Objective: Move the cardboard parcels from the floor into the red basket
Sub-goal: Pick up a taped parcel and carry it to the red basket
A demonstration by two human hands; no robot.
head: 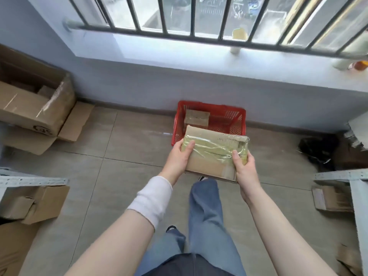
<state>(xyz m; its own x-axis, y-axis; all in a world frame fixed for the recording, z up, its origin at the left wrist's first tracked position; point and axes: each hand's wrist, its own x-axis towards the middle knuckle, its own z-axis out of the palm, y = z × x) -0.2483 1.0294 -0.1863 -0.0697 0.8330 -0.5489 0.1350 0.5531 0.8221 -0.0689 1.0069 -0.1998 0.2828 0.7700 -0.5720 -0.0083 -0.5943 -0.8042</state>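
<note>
I hold a flat cardboard parcel (213, 152), wrapped across the top with shiny tape, in both hands in front of me. My left hand (178, 159) grips its left edge and my right hand (246, 168) grips its right edge, thumbs on top. The parcel hovers above the floor, just in front of the red basket (235, 121), covering the basket's near rim. The basket stands on the tiles against the wall under the window. A smaller taped cardboard parcel (197, 118) lies inside it at the left.
A large open carton (33, 100) sits at the left by the wall. Grey metal shelf frames (29, 181) with cardboard boxes flank me left and right. A black bag (318, 150) lies at the right. My legs in jeans (207, 216) stand on the tiled floor.
</note>
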